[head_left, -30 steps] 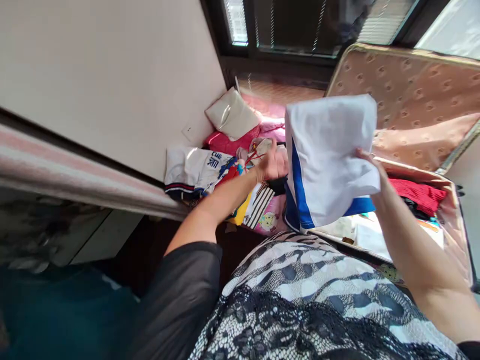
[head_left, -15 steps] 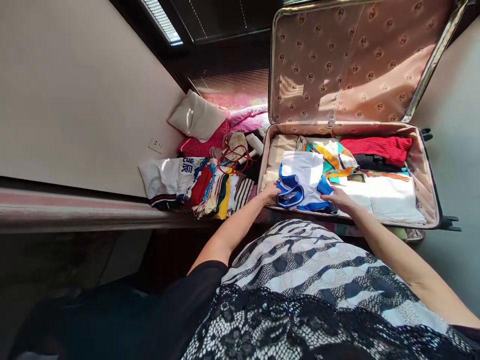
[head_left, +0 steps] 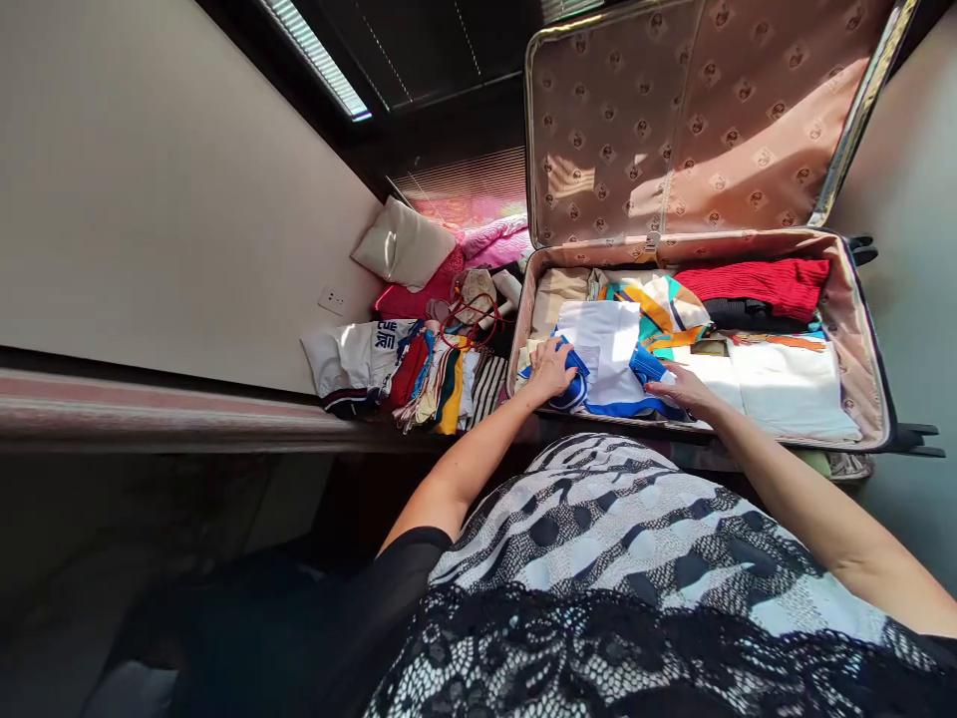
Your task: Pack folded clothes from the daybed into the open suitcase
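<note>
A white shirt with blue trim lies in the near left part of the open suitcase. My left hand is on the shirt's left side, its fingers closed over the bunched blue edging. At the right side, my right hand pinches a blue-trimmed part of the same shirt. Behind it lies a folded white, orange and teal patterned cloth. A red ribbed garment rests at the back right, above folded white cloth.
The suitcase lid leans upright at the back. Left of the case sits a heap of folded clothes, with a red cord above it. A pale cushion rests against the wall.
My left hand has moved inward onto the shirt's blue trim, and the trim there is folded further in. My right hand still holds the right side. The view has shifted slightly.
</note>
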Demonstrator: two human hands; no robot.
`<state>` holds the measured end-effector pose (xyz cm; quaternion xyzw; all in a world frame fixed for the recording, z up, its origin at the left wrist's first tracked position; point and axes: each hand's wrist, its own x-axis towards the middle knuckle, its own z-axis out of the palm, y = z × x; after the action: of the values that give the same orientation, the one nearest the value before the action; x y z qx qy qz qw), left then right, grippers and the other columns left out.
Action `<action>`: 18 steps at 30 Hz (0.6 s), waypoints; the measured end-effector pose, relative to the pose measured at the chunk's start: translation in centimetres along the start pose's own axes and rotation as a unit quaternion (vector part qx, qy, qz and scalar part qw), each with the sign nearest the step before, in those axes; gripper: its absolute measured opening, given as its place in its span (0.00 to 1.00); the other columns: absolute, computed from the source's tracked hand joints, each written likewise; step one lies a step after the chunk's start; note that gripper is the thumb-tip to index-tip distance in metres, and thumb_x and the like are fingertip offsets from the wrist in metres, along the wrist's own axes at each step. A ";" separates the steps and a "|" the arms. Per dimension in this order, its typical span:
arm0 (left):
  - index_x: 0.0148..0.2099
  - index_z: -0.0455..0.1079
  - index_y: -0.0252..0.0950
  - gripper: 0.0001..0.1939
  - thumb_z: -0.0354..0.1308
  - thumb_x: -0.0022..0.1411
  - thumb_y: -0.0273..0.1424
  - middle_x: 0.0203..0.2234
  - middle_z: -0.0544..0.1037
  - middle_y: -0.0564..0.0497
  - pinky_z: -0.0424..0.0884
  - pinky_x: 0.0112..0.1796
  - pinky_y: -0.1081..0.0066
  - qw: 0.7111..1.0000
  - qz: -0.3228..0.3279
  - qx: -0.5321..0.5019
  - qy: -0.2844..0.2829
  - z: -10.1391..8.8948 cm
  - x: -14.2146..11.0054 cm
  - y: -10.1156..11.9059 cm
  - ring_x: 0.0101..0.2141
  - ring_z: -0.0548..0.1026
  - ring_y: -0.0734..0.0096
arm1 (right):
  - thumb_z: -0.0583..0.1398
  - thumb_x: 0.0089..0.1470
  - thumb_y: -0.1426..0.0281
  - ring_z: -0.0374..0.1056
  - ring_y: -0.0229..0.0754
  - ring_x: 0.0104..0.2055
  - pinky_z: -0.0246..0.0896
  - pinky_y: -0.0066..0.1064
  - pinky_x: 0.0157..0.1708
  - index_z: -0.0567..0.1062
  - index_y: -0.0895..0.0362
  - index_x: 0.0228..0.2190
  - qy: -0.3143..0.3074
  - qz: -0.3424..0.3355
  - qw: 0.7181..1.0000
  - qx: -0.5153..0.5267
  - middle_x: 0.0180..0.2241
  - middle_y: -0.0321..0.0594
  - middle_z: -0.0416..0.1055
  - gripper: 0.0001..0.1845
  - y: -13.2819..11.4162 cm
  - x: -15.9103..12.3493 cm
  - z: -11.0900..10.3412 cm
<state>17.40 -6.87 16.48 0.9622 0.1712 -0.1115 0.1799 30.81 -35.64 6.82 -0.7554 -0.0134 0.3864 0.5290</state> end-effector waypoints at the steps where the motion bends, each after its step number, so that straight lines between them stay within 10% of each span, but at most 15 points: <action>1: 0.72 0.71 0.37 0.31 0.67 0.70 0.36 0.74 0.65 0.34 0.60 0.70 0.47 1.000 0.013 0.014 -0.018 0.2 0.7 1.1 0.72 0.63 0.41 | 0.80 0.34 0.59 0.78 0.47 0.42 0.75 0.34 0.40 0.81 0.55 0.48 -0.001 -0.009 1.000 -0.007 0.43 0.44 0.83 0.37 0.2 0.0 0.0; 5: 0.74 0.71 0.39 0.41 0.73 0.62 0.44 0.74 0.66 0.32 0.48 0.75 0.41 0.995 0.053 0.000 -0.082 1.3 3.1 4.4 0.77 0.55 0.35 | 0.75 0.37 0.57 0.73 0.45 0.38 0.71 0.33 0.37 0.80 0.55 0.41 0.007 -0.032 0.999 -0.032 0.37 0.42 0.81 0.29 -0.1 0.1 0.5; 9: 0.58 0.82 0.36 0.28 0.74 0.55 0.33 0.56 0.82 0.32 0.68 0.66 0.47 0.989 0.005 -0.082 -0.123 1.3 4.6 4.7 0.61 0.78 0.40 | 0.72 0.40 0.52 0.66 0.40 0.32 0.64 0.30 0.31 0.76 0.55 0.32 -0.011 -0.057 0.998 -0.029 0.29 0.38 0.74 0.23 -1.1 -0.4 0.8; 15: 0.46 0.77 0.36 0.06 0.59 0.71 0.26 0.37 0.84 0.47 0.80 0.51 0.65 0.974 -0.063 -0.215 0.015 -9.0 12.2 0.2 0.45 0.84 0.64 | 0.72 0.43 0.51 0.62 0.37 0.29 0.58 0.27 0.27 0.77 0.56 0.35 -0.040 -0.058 0.997 0.020 0.28 0.36 0.72 0.24 -2.5 -1.0 -1.0; 18: 0.54 0.73 0.32 0.10 0.53 0.76 0.25 0.45 0.83 0.50 0.76 0.57 0.63 0.874 -0.073 -0.440 0.192 -13.0 14.5 -1.1 0.52 0.82 0.68 | 0.72 0.46 0.53 0.62 0.37 0.27 0.59 0.28 0.25 0.75 0.55 0.34 -0.020 -0.027 0.998 0.058 0.27 0.36 0.72 0.22 -3.0 -0.9 -1.8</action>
<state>32.24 3.23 23.98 0.7707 0.3040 0.1498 0.5396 32.41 -36.14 10.05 -0.7152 -0.0222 0.3870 0.5815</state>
